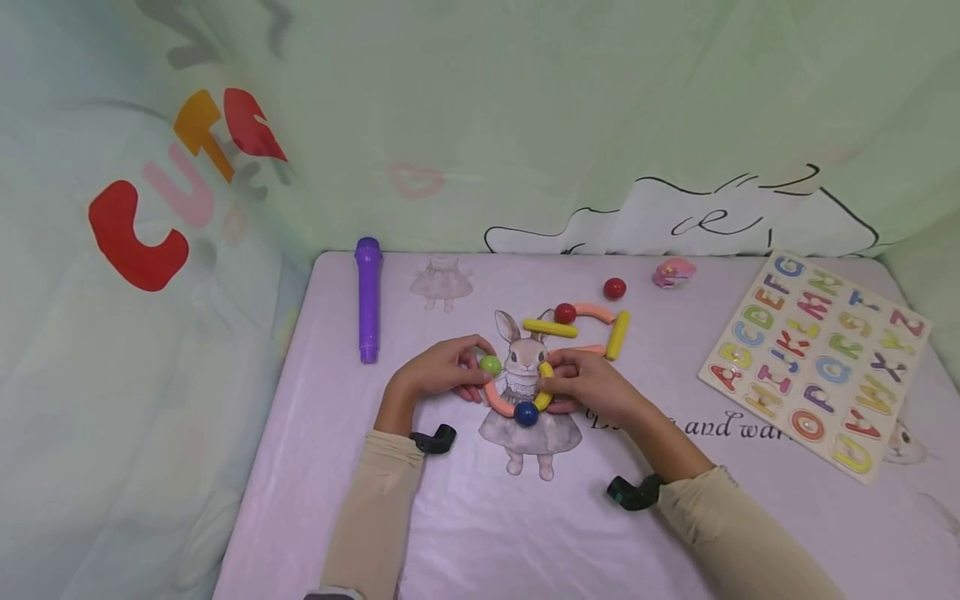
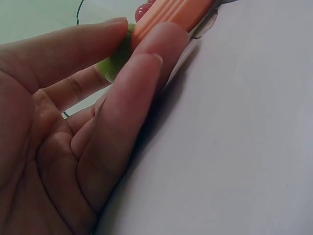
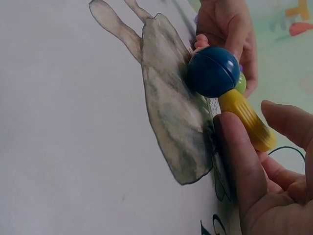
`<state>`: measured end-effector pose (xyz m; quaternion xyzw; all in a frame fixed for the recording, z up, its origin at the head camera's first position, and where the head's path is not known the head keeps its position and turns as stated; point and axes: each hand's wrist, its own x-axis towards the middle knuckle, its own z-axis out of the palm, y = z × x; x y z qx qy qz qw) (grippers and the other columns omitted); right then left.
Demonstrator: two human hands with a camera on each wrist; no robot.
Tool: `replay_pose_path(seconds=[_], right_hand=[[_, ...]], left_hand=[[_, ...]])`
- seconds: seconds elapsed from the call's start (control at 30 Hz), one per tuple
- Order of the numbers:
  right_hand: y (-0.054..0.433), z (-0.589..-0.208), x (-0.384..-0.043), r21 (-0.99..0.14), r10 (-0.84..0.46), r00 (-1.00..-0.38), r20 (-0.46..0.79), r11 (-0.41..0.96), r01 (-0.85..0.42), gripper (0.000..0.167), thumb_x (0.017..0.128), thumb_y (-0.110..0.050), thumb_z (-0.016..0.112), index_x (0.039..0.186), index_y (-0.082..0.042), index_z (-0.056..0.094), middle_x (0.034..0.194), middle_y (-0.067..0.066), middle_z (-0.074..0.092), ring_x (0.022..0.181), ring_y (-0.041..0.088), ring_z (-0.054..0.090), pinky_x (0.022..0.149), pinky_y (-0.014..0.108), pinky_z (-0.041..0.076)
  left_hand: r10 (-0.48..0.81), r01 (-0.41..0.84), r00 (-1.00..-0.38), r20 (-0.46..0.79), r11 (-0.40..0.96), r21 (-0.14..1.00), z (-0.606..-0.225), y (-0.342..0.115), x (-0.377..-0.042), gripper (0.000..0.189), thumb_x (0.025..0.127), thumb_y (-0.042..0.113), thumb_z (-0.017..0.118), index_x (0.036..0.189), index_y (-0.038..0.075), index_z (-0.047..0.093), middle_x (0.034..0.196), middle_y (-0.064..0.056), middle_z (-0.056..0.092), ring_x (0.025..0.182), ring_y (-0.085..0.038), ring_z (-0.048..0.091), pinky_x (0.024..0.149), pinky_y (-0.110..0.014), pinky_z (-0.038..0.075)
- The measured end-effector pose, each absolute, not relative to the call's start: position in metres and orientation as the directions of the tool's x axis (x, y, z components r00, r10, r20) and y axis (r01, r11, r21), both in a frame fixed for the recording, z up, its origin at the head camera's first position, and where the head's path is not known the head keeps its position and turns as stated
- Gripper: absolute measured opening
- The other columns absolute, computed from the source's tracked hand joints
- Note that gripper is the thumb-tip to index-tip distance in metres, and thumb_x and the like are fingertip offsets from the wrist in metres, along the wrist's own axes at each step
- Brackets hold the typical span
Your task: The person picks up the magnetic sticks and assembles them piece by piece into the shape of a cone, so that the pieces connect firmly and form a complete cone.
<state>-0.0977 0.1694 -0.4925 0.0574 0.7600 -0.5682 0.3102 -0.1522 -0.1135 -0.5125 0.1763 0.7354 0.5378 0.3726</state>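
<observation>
My left hand (image 1: pixel 450 368) pinches a green ball (image 1: pixel 491 365) and the end of an orange curved rod (image 1: pixel 497 401) between thumb and fingers. That rod joins a dark blue ball (image 1: pixel 527 413) at the bottom of a U-shaped chain. From the blue ball a yellow curved rod (image 3: pixel 247 120) runs up to my right hand (image 1: pixel 596 385), whose thumb and fingers are around it. The right wrist view shows the blue ball large, with the left hand behind it. The chain is over a rabbit drawing (image 1: pixel 517 433) on the tablecloth.
Behind the right hand lies a second group: a red ball (image 1: pixel 565 313), yellow rods (image 1: pixel 618 336) and orange rods (image 1: pixel 594 312). A loose red ball (image 1: pixel 615 288) and a small pink toy (image 1: pixel 673 272) are farther back. An alphabet board (image 1: pixel 795 367) lies right, a purple toy microphone (image 1: pixel 368 304) left.
</observation>
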Motion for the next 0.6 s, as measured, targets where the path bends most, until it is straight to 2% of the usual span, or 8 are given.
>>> replay_pose_path(seconds=[0.27, 0.6], right_hand=[[0.175, -0.496, -0.097, -0.824, -0.265, -0.791, -0.552, 0.322, 0.467, 0.059, 0.092, -0.019, 0.078, 0.142, -0.002, 0.052, 0.108, 0.013, 0.066, 0.089, 0.018, 0.074, 0.079, 0.035, 0.062], [0.181, -0.501, -0.1, -0.822, -0.286, -0.775, -0.563, 0.294, 0.488, 0.059, 0.09, -0.021, 0.08, 0.139, -0.002, 0.054, 0.103, 0.01, 0.07, 0.089, 0.019, 0.074, 0.078, 0.034, 0.062]], left_hand=[[0.665, -0.139, -0.656, -0.356, 0.357, 0.924, -0.513, -0.114, -0.152, 0.036, 0.094, 0.011, 0.073, 0.127, 0.01, 0.057, 0.083, -0.011, 0.068, 0.069, -0.022, 0.074, 0.067, -0.039, 0.063], [0.664, -0.1, -0.659, -0.353, 0.388, 0.916, -0.513, -0.115, -0.151, 0.037, 0.09, 0.014, 0.079, 0.121, 0.012, 0.059, 0.077, -0.007, 0.066, 0.063, -0.019, 0.071, 0.063, -0.036, 0.062]])
